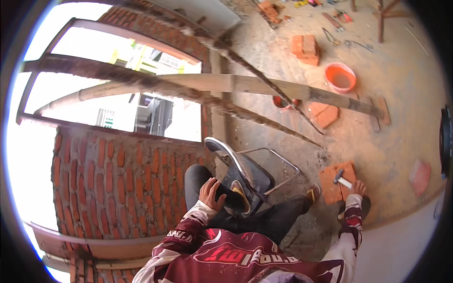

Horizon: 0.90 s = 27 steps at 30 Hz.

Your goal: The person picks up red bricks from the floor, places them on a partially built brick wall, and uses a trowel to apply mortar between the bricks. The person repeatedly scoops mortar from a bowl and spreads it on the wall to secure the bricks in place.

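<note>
R hand (pixel 358 188) on hammer (pixel 342 179)

Yr R fingers look clamped on its handle (pixel 347 183); L hand (pixel 211 194) rests on yr knee (pixel 197 176), fingers slightly apart. Hammer's right of ctr, lower half of frame, over orange bricks (pixel 331 190). Prob. best: grip firmly, knuckles clear of brick edges.

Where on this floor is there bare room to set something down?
The floor shows bare between the right hand and the reddish slab and right of the orange bucket. Crowded: around the metal-framed chair and the bricks beneath the hammer.
</note>
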{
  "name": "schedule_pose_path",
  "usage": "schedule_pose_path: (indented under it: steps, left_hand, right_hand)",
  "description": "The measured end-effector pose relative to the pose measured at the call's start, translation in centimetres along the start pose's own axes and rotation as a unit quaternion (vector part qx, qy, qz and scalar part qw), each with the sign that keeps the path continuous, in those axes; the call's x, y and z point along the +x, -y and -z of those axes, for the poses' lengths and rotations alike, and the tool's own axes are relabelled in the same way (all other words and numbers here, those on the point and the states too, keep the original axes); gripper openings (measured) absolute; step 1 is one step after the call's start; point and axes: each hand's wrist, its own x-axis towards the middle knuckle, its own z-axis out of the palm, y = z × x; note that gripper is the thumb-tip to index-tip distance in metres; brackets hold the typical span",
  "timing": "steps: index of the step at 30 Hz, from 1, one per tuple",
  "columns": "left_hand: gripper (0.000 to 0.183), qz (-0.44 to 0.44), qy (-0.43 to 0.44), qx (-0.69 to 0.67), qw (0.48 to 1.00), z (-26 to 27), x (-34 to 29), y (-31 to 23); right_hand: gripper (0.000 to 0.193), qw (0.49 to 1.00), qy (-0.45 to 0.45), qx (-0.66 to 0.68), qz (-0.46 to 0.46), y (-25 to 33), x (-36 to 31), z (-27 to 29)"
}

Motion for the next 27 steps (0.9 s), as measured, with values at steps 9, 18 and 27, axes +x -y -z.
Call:
schedule_pose_path:
  steps: [9, 18, 27]
  left_hand:
    - [0.039, -0.249, 0.326, -0.274, 0.870, -16.5, 11.2, -16.8]
    - [0.078, 0.092, 0.467, -0.231, 0.849, -42.9, 18.2, -19.9]
    - [0.055, 0.392, 0.458, -0.501, 0.621, -54.1, 17.3, -20.6]
  right_hand:
    - [0.051, 0.768, 0.281, 0.317, -0.481, 8.2, -8.4, 7.2]
    - [0.048, 0.725, 0.131, 0.443, -0.511, 15.4, -10.2, 12.7]
    - [0.037, 0.684, 0.165, 0.425, -0.570, 17.9, -11.9, 10.4]
